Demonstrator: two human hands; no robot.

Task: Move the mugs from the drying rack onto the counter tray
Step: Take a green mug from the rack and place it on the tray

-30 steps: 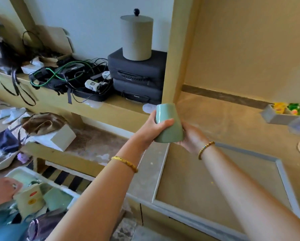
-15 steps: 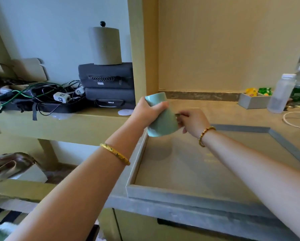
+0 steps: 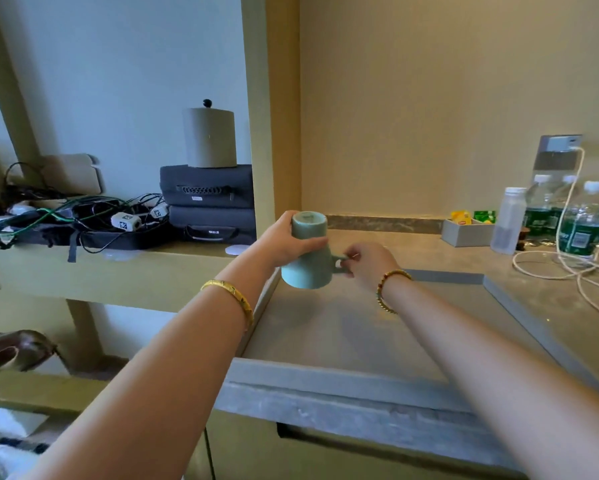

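A pale green mug (image 3: 306,261) is upside down, its base facing up, at the far left corner of the grey counter tray (image 3: 339,375). Whether its rim touches the tray floor I cannot tell. My left hand (image 3: 284,239) wraps around the mug's body from the left. My right hand (image 3: 369,263) pinches the mug's handle on the right side. Both wrists wear gold bracelets. The drying rack is out of view.
A yellow-green post (image 3: 274,109) stands just behind the mug. On the shelf to the left lie black cases (image 3: 208,202), tangled cables (image 3: 69,216) and a lidded canister (image 3: 209,136). To the right are a tea-bag box (image 3: 466,230), water bottles (image 3: 568,209) and a white cord (image 3: 568,268).
The view swung up and right from the floor area to the counter. The mug came down toward the tray's far left corner, tilting more upright on its rim, both hands still on it.
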